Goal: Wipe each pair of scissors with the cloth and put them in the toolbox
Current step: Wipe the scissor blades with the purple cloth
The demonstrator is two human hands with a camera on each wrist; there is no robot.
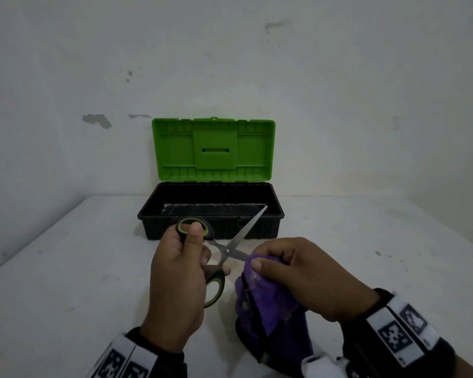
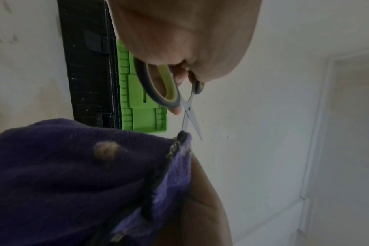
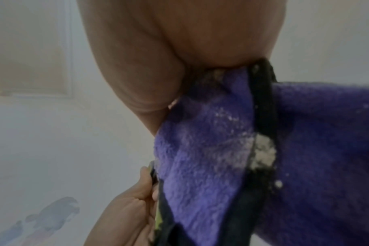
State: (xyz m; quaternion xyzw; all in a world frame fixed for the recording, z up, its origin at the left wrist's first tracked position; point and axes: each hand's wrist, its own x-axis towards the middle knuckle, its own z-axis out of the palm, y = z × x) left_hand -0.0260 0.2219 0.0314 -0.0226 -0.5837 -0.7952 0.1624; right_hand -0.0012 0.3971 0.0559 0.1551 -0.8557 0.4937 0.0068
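Observation:
My left hand (image 1: pixel 180 271) grips the black-and-green handles of a pair of scissors (image 1: pixel 230 248), whose steel blades are spread apart. One blade points up toward the toolbox; the other runs into the purple cloth (image 1: pixel 260 296). My right hand (image 1: pixel 292 271) pinches that cloth around the blade's tip. The left wrist view shows the scissors (image 2: pixel 189 108) above the cloth (image 2: pixel 74 174). In the right wrist view the cloth (image 3: pixel 211 149) hangs from my fingers, stained with pale specks. The toolbox (image 1: pixel 148 214) stands beyond, its green lid (image 1: pixel 213 148) raised.
The white table (image 1: pixel 66 268) meets a bare white wall behind the toolbox. The black toolbox tray looks empty from the head view. No other scissors are in view.

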